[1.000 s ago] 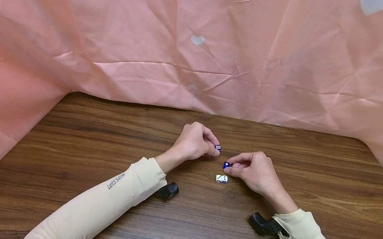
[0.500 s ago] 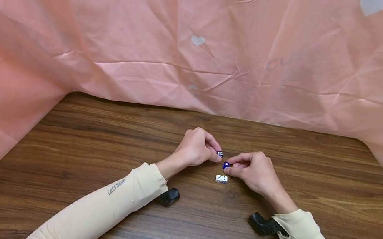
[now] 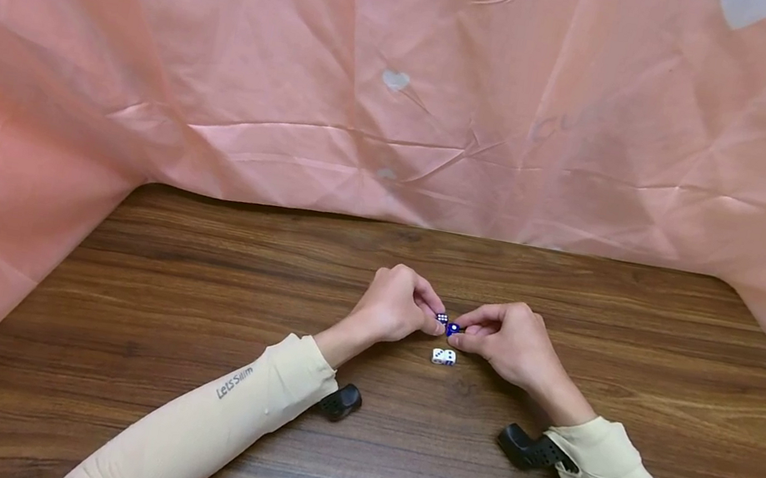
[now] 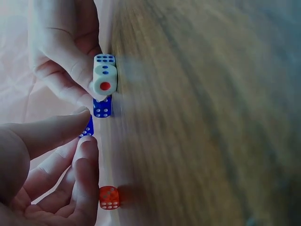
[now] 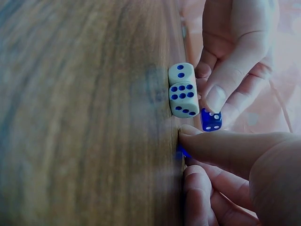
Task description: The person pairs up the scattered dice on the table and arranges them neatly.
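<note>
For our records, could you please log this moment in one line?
left hand: pinches blue die, raised | right hand: pinches second blue die | two white dice: side by side | orange die: near left hand

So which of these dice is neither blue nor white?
The orange die, near the left hand in the left wrist view. The left hand pinches a blue die, the right hand another blue die; two white dice lie together.

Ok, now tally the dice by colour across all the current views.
Blue dice: 2
White dice: 2
Orange die: 1, showing only in the left wrist view
Total: 5
</note>
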Tool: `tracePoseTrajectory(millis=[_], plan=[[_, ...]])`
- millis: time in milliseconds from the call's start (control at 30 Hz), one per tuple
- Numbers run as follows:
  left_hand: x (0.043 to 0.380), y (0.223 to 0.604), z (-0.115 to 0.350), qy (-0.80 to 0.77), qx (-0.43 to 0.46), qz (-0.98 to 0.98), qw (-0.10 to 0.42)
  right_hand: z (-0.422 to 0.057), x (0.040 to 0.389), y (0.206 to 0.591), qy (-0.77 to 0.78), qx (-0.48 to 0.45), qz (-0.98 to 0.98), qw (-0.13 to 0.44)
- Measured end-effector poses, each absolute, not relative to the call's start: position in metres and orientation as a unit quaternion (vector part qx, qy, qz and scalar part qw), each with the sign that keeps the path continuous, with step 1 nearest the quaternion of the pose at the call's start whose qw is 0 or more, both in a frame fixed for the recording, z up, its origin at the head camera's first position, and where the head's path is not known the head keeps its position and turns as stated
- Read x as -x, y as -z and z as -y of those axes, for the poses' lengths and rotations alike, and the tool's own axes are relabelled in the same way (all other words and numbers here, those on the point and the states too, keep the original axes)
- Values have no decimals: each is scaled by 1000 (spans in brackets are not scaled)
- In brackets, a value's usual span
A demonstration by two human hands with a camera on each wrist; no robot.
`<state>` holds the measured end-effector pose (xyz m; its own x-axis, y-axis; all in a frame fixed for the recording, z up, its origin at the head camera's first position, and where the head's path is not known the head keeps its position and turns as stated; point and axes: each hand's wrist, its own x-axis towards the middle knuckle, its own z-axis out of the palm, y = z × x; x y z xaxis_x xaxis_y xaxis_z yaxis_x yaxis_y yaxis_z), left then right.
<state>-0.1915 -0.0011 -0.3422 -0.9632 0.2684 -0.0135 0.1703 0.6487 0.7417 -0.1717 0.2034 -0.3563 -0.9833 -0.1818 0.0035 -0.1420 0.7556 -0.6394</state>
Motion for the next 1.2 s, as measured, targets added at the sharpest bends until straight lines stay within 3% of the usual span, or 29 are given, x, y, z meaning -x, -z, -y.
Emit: tracePoseTrajectory(millis=[1200], plan=[[188,345,-8,-343,-121,-930,62,-203,172,358,340,95,-935,23]])
